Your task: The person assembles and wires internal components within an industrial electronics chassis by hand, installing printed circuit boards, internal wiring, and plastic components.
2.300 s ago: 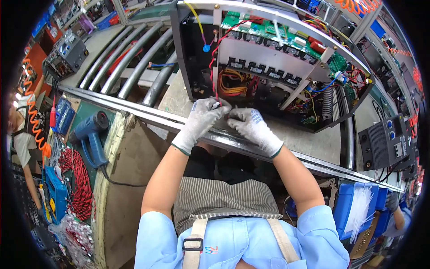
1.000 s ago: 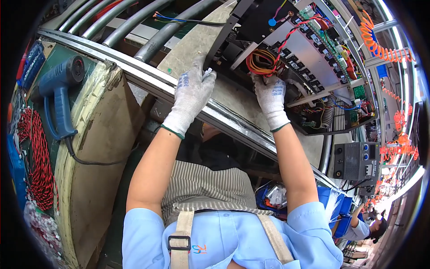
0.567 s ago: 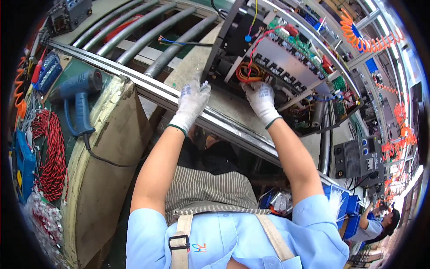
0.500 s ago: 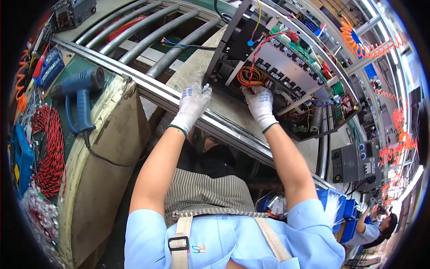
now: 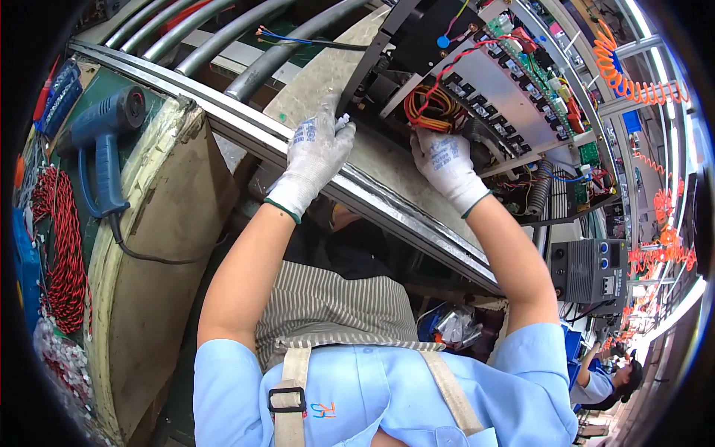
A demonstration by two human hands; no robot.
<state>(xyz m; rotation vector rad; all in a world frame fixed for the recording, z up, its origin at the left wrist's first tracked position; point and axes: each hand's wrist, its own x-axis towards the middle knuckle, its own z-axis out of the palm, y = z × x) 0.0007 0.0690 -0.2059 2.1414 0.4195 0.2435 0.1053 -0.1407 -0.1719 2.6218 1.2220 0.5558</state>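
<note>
An opened machine chassis (image 5: 421, 41), with a black end panel and exposed circuit boards, stands at the upper right on a grey board (image 5: 309, 97). My left hand (image 5: 316, 153), in a white knit glove, is closed at the panel's lower edge, fingers outside and thumb inside. A small pale tip shows by the thumb; I cannot tell what it is. My right hand (image 5: 449, 162), gloved alike, reaches into the chassis. Its bent fingers are against the lower end of a coiled bundle of yellow, red and dark wires (image 5: 432, 108); the fingertips are partly hidden.
A metal rail (image 5: 387, 195) runs between me and the chassis, with rollers (image 5: 275, 63) beyond at left. A blue heat gun (image 5: 104, 145) and red-black twisted wires (image 5: 63, 257) lie on the left bench. At right are a grey machine (image 5: 592, 270) and a person (image 5: 611, 380).
The view has shifted, so the bench and rollers sit further left. My left hand stays at the panel edge. My right hand is slightly lower relative to the wire coil, more of which shows.
</note>
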